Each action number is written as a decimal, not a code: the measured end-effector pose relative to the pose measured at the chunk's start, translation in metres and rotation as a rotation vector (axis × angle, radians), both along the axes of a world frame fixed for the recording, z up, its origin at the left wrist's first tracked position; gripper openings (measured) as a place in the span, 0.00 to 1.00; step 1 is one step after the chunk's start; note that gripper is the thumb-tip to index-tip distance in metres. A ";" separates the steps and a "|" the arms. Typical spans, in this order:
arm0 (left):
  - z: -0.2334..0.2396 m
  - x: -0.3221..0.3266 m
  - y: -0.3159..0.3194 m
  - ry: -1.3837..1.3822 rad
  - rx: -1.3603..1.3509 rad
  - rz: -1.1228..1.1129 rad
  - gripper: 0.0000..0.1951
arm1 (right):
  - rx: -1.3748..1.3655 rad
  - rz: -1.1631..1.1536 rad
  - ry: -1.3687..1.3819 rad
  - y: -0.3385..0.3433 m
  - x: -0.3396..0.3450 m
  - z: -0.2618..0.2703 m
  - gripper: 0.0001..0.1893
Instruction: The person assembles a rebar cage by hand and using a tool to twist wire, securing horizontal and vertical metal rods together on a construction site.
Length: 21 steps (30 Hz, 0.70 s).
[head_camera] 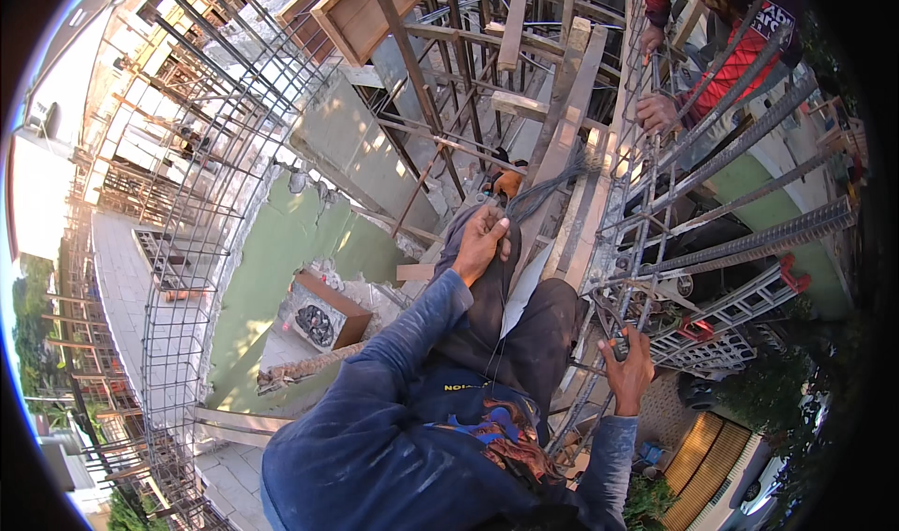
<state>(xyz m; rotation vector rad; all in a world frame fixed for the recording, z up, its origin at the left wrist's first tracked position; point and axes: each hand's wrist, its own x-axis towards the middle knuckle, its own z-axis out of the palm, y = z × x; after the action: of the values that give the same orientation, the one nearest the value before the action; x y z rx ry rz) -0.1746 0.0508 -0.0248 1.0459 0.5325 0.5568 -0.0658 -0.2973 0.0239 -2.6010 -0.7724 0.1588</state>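
My left hand [483, 239] is raised over my left knee, its thumb and fingers pinched together. A thin tie wire [503, 293] seems to run from it down towards my lap; the pinched part is hidden. Out to the right, my right hand [628, 368] grips a pair of pincers [619, 343] by the handles. Their jaws lie against a rebar cage [642, 278] beside my right thigh. A bundle of grey tie wire [551, 188] rests on the planks just beyond my knees. Close to it, an orange and black object [507, 180] is partly hidden by my knee.
A co-worker in a red sleeve [730, 74] has both hands on the far part of the cage. Thick rebar ends [758, 239] jut out at right. Timber planks [572, 116] run ahead. A ladder [744, 303] and a broken green wall [281, 250] stand lower down.
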 end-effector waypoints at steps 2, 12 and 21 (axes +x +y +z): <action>0.000 0.000 0.001 0.000 0.004 -0.004 0.05 | 0.002 -0.013 0.004 0.000 0.000 -0.001 0.35; -0.003 -0.002 0.003 0.011 -0.021 -0.012 0.05 | 0.005 0.010 -0.008 0.002 -0.001 0.005 0.33; -0.003 -0.002 0.003 0.013 0.002 -0.008 0.06 | -0.012 0.012 0.014 0.005 -0.001 0.011 0.34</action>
<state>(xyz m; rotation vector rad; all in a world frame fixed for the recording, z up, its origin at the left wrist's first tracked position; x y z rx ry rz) -0.1770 0.0533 -0.0277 1.0536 0.5394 0.5439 -0.0665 -0.2921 0.0350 -2.6037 -0.7848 0.1856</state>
